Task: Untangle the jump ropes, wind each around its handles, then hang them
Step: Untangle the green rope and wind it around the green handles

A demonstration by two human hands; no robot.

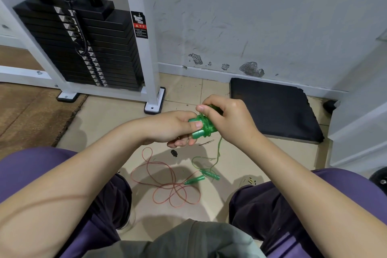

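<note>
A black foam mat (272, 109) lies on the tiled floor (104, 123) against the wall. A thin pink plastic jump rope (167, 186) sprawls loose mid-floor. Left hand (178, 128) grips the paired green plastic handles (201, 130); right hand (228, 119) pinches the green cord (218, 148) wound round them.

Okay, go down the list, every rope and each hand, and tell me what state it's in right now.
Green rope: partly wound round its handles, tail trailing to the floor.
Red rope: loose on the floor, unwound.
Left hand: grips the green handles.
Right hand: holds the wound coils.
</note>
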